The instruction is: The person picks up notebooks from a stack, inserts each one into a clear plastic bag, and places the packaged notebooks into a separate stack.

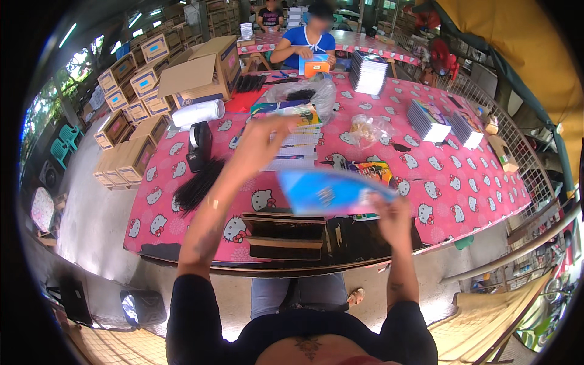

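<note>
My right hand (394,214) grips the lower right corner of a thin blue booklet (325,192), tilted and smeared by motion above the table. My left hand (263,141) is raised over a stack of booklets (297,152) with white page edges and colourful covers. Its fingers are blurred, so their grip does not show. A booklet with a bright cover (376,173) lies partly hidden behind the blue one. Near the table's front edge, close below the blue booklet, stands a slotted cardboard holder (283,236) with dark insides.
On the pink patterned table (438,210), black strips (198,187) and a tape dispenser (199,146) lie left. Beyond are a white roll (199,113), an open carton (204,76) and plastic bags (368,130). Booklet stacks (429,120) stand right. A person (311,44) handles booklets opposite.
</note>
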Tool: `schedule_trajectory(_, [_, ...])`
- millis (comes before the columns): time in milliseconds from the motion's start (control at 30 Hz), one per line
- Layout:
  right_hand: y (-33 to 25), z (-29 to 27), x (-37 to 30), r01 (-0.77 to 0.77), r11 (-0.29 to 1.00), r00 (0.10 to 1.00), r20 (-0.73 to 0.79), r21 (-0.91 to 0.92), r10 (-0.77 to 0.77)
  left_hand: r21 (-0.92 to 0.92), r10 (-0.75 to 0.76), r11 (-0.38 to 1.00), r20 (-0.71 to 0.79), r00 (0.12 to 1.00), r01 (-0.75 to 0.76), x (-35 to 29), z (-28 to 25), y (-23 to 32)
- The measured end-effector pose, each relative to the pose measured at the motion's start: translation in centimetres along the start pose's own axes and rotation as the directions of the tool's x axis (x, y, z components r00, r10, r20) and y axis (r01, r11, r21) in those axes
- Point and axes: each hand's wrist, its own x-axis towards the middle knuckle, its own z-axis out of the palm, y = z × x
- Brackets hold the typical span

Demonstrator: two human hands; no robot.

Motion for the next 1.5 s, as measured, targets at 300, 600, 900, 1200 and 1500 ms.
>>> schedule_trajectory(300, [11.8, -1.6, -3.0, 0.173, 0.858, 0.961, 0.273, -0.484, -0.039, 0.687, 0.367, 0.653, 0.081, 0.927, -0.319, -0.8, 2.7, -14.6])
schedule_trajectory(600, [3.7, 7.0, 0.8, -0.016, 0.878, 0.998, 0.062, 0.478, -0.016, 0.421, 0.398, 0.839, -0.042, 0.916, -0.345, -4.5, 0.3, 3.2])
schedule_trajectory(900, [4.8, 11.6, -3.2, -0.247, 0.818, 0.969, 0.155, 0.519, 0.195, 0.439, 0.281, 0.854, 0.056, 0.958, -0.277, -9.0, -0.4, 3.5])
schedule_trajectory(1200, [4.6, 10.8, -2.6, -0.380, 0.796, 0.922, 0.269, 0.471, 0.280, 0.546, 0.330, 0.778, 0.067, 0.942, -0.311, -8.6, 0.1, 4.2])
schedule_trajectory(1500, [5.0, 10.2, -0.5, -0.153, 0.939, 0.947, 0.318, 0.309, 0.050, 0.450, 0.238, 0.847, 0.157, 0.959, -0.284, -7.5, -1.1, 6.6])
